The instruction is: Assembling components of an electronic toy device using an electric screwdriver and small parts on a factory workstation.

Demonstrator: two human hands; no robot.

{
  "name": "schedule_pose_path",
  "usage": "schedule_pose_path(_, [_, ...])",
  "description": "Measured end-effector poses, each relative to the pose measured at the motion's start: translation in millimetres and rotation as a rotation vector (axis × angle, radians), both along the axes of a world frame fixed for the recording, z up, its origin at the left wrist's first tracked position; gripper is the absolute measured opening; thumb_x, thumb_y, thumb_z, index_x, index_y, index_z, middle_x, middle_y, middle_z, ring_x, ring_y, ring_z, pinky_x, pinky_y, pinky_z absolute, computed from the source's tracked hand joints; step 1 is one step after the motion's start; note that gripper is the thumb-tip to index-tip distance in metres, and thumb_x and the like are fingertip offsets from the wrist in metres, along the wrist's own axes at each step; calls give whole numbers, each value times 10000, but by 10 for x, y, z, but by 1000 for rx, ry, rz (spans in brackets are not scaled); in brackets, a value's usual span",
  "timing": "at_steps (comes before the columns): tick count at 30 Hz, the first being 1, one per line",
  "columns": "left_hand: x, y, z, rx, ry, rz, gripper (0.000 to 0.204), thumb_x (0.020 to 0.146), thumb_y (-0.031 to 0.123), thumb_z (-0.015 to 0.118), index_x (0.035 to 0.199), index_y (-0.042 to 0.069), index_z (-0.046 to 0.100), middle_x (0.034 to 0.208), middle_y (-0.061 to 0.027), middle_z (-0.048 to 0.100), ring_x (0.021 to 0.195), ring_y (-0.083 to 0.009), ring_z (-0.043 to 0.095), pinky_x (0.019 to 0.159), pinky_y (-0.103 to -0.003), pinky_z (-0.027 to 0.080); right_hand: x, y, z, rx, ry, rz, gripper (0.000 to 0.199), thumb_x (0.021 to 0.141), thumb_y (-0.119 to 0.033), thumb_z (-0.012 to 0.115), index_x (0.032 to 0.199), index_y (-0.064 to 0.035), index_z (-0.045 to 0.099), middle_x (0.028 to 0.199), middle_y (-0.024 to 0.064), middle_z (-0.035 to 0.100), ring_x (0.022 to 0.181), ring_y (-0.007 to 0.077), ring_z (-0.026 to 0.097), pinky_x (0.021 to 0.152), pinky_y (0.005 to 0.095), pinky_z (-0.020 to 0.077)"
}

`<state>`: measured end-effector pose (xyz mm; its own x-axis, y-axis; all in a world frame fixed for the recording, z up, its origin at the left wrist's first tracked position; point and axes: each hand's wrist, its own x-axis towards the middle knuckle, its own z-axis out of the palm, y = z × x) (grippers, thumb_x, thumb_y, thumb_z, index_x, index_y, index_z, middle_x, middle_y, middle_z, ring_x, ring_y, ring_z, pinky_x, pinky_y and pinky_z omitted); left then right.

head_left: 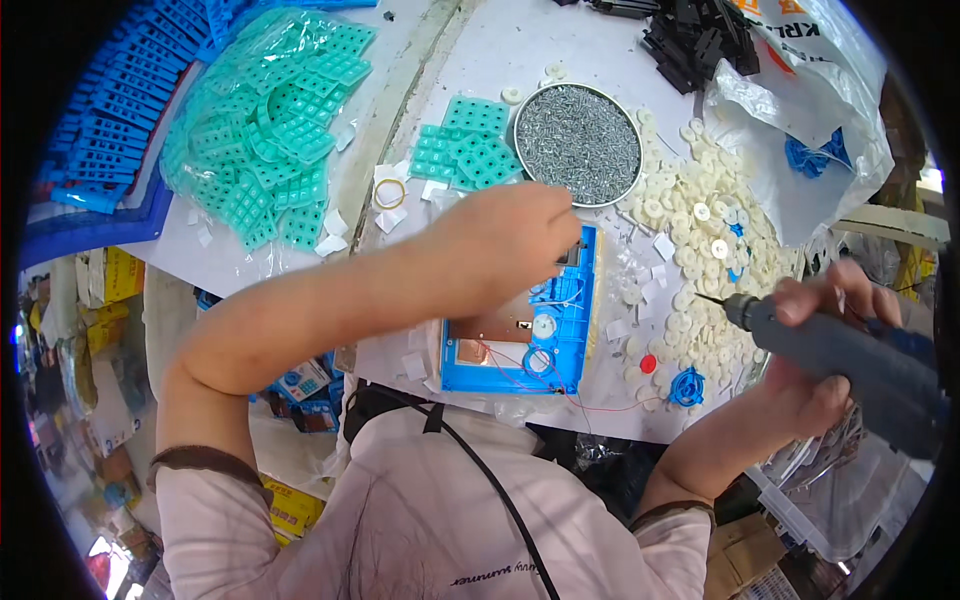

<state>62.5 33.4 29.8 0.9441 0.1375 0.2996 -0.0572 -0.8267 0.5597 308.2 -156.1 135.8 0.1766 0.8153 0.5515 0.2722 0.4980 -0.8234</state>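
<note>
My right hand [810, 330] is wrapped round a dark grey electric screwdriver [850, 365], its thin bit pointing left over the white round parts. My left hand [525, 235] is closed with curled fingers, over the top edge of a blue plastic casing [570, 360]. What its fingertips hold, if anything, is hidden. Inside the casing sit a brown circuit board [490, 327], a round white piece [543, 327] and thin red and white wires. Just beyond my left hand stands a round tin [518, 140] full of small silver screws [578, 140].
Teal rubber keypads [475, 145] lie left of the tin, with a plastic bag of more keypads [265, 140] further left. White round parts [690, 260] are heaped on the right. Blue casings [125, 120], black parts [700, 40] and a white bag [800, 110] line the far side.
</note>
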Motion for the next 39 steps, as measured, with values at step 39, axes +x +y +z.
schedule_pose_path(39, [-306,-476,127,-261,-250,210,188,723,116,828,875,149,721,829,36,677,759,-150,608,818,-380,351,-1175,445,-76,-10,447,215,317,925,-235,723,1101,-166,468,591,-46,535,486,85,492,522,261,499])
